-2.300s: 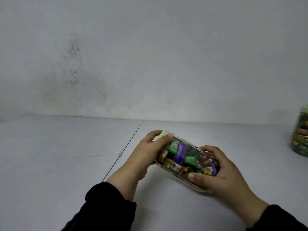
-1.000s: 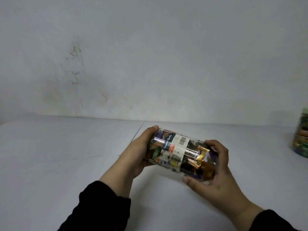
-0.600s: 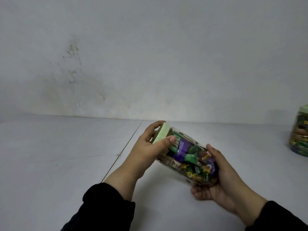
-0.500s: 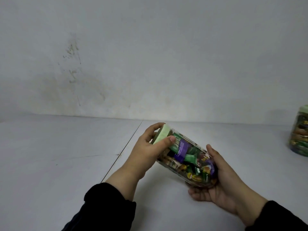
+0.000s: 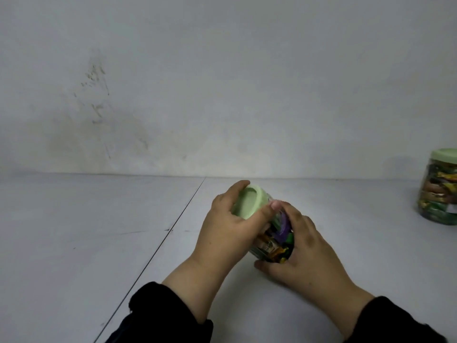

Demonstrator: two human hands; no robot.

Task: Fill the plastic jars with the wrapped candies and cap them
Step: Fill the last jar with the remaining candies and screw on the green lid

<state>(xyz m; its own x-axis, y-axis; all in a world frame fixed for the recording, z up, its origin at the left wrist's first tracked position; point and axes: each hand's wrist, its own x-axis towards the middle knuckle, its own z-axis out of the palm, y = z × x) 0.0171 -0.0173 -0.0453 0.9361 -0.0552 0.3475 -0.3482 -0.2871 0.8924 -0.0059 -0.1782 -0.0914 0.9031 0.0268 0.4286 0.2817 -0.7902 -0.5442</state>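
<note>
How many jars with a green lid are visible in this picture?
2. One jar is held in both hands at the centre; the second jar stands at the table's right edge, partly cut off. Others may be outside the view.

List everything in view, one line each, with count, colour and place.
held jar: 1, clear plastic full of mixed-colour wrapped candies, tilted between both hands at centre
lid: 1, pale green, on the held jar
second jar: 1, clear with pale green lid, candy-filled, upright at far right edge
table: 1, white, with a dark seam
wall: 1, white, scuffed at left
left hand: 1, grips the lid
right hand: 1, holds the jar body
sleeves: 2, black
</note>
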